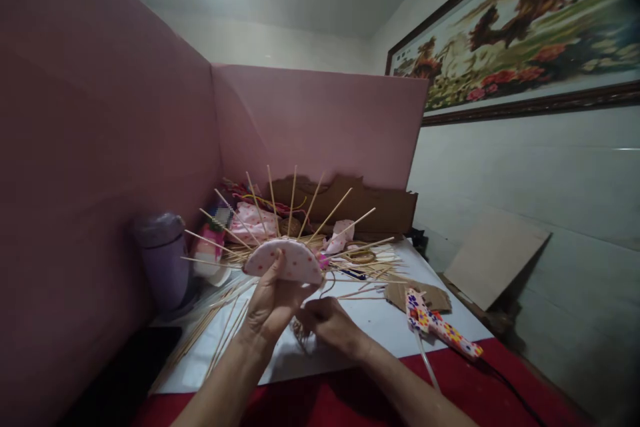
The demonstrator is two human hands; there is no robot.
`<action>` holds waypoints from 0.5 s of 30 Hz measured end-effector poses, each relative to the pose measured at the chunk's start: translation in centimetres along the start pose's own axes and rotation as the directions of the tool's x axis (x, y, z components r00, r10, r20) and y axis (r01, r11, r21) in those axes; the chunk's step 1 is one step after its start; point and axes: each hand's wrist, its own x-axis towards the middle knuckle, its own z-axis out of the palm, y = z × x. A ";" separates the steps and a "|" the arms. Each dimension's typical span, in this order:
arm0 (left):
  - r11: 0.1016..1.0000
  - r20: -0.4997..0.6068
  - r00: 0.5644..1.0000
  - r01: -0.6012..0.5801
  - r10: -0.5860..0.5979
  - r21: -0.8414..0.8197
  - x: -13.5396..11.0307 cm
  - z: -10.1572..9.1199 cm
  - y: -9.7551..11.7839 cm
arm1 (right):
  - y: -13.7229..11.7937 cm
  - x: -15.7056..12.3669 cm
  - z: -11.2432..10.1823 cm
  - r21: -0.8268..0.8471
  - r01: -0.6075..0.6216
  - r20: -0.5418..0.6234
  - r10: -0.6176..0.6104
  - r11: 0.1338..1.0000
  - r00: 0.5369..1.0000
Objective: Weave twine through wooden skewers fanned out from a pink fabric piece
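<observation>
A half-round piece covered in pale pink dotted fabric [300, 265] stands up in my left hand [270, 307], with the thumb across its front. Several thin wooden sticks [293, 203] fan outward from its curved edge. Just below and to the right, my right hand [333, 328] is closed around brown twine [299, 333]. Part of the twine hangs under the fingers, and a thin loop of it [329, 283] rises towards the right corner of the half-round piece. My right fingertips are partly hidden.
A flowered glue gun [440, 327] rests partly on a cardboard scrap [435, 299] at right. Loose sticks [220, 333] lie at left on the white sheet [360, 340]. A purple lidded cup [163, 263] stands at far left. Pink dotted fabric [253, 223] is piled behind.
</observation>
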 end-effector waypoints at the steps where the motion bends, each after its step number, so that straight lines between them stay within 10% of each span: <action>1: 1.000 0.023 1.000 0.014 -0.015 0.006 -0.2 -0.2 0.0 | -0.4 -0.3 0.1 -0.108 0.032 0.015 -0.031 0.994 0.999; 15: 0.984 0.165 0.982 0.066 -0.094 0.165 -1.3 -0.5 -0.8 | 0.1 -0.8 1.2 -0.525 0.137 0.150 -0.067 0.840 0.986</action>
